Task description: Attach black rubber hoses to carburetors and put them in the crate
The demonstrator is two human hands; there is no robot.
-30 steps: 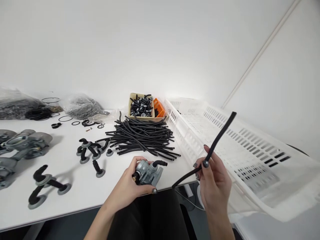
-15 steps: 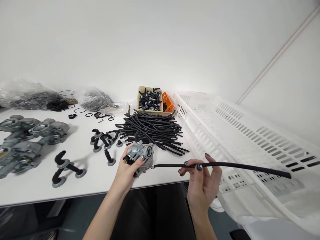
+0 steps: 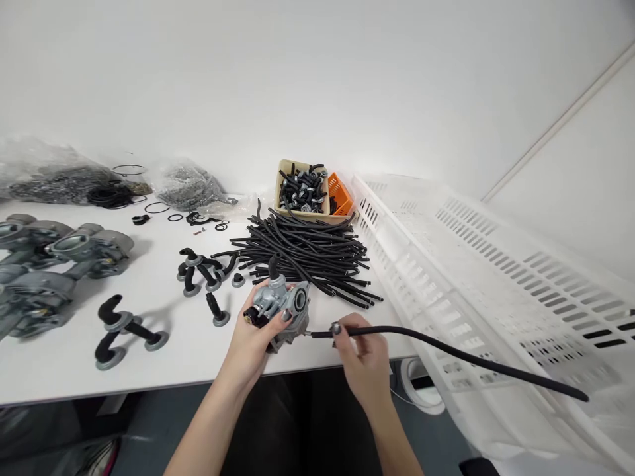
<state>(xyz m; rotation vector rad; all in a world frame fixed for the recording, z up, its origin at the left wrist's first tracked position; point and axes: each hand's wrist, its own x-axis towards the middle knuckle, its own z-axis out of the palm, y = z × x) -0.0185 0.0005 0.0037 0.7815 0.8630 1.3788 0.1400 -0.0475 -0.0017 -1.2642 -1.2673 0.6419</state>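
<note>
A grey metal carburetor point(image 3: 280, 305) is gripped in my left hand point(image 3: 255, 340) above the table's front edge. Its round bore faces right, and a black rubber elbow points up from its top. My right hand point(image 3: 364, 357) pinches a long black rubber hose point(image 3: 426, 336) close to its left end. That end meets a small metal spout low on the carburetor's right side; I cannot tell how far it is pushed on. The hose's free part curves right over the white crate point(image 3: 426, 264). Behind the carburetor lies a pile of black hoses point(image 3: 302, 254).
Several carburetors point(image 3: 89, 244) stand at the left. Black rubber elbows with grey caps point(image 3: 119, 324) lie left of my hands. At the back are a cream bin point(image 3: 303, 188) of similar pieces, an orange basket point(image 3: 341, 192), plastic bags point(image 3: 186, 185) and black rings point(image 3: 174, 217).
My right hand has moved left along the hose, close to the carburetor's spout. The hose's free end now droops lower. My left hand still holds the carburetor.
</note>
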